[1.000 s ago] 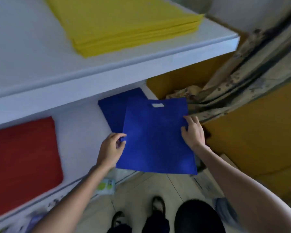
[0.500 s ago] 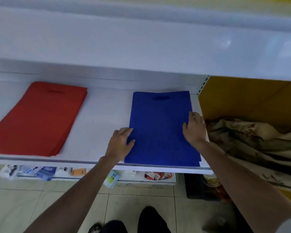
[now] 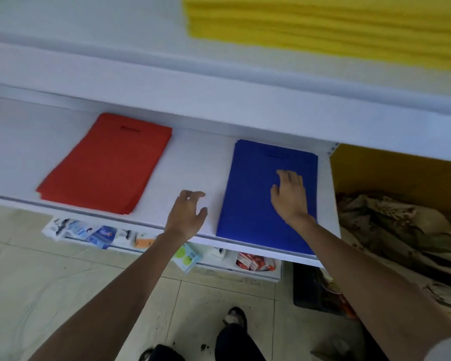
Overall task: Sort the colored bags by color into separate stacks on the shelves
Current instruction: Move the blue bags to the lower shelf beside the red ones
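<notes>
Your right hand [image 3: 289, 196] lies palm-down on the blue bags [image 3: 248, 204], fingers straight and a little spread, gripping nothing. That blue stack sits flat at the right end of the middle shelf [image 3: 195, 168], its near edge reaching the shelf's front lip and its handle slot toward the back. Your wrist and forearm cover its near right corner, and the number of bags in it cannot be counted. Your left hand [image 3: 186, 217] is just beside the stack's left edge, over bare white shelf, fingers loose and apart, holding nothing. Whether it touches the shelf is hard to tell, though it looks slightly raised. Well apart to the left on the same shelf lie the red bags [image 3: 107, 162], a stack turned a little askew, with several layers showing at its near edge. On the upper shelf [image 3: 115, 69] the yellow bags [image 3: 323, 27] are blurred and cut off by the top and right edges of the view. A lower ledge holds small packets [image 3: 99, 233] and red boxes [image 3: 254, 263], their print too small to read. Right of the shelving a crumpled patterned cloth [image 3: 401, 230] lies below a yellow panel [image 3: 401, 173] and runs out of view. One shoe [image 3: 235, 315] shows on the tiled floor [image 3: 50, 282]
</notes>
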Motion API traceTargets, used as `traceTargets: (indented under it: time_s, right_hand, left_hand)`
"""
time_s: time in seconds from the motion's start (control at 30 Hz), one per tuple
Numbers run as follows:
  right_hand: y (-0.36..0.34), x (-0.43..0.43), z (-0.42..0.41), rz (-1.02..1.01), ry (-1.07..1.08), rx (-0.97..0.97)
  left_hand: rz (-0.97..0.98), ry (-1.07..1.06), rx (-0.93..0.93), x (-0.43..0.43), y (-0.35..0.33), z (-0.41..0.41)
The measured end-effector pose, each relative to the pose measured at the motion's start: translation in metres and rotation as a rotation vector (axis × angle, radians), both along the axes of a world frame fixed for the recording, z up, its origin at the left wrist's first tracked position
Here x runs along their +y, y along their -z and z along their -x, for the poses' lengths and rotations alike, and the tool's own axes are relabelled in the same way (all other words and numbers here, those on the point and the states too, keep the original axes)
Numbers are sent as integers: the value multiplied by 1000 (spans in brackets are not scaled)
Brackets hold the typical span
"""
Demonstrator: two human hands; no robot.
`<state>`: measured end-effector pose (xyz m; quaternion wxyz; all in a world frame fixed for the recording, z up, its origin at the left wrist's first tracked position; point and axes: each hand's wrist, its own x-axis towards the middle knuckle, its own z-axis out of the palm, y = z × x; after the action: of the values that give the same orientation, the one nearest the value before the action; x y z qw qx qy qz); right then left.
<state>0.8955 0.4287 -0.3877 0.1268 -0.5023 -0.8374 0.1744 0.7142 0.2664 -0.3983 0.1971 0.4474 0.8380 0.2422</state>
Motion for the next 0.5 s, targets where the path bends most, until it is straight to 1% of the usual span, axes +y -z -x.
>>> traceTargets:
  time_s: [0.1, 0.2, 0.33, 0.5]
  right_hand:
    - [-31, -38, 56, 34, -169, 127]
    - [-63, -91, 124, 43, -337, 222]
    - [-108, -174, 223, 25, -512, 347]
    - [-177, -286, 333, 17, -737, 425]
  left_hand:
    - [-112, -70, 35, -44, -34, 38]
    - [-176, -158, 118, -103, -71, 84]
    - [-212, -313, 150, -198, -128, 142]
    - [-275, -486, 269, -320, -203, 203]
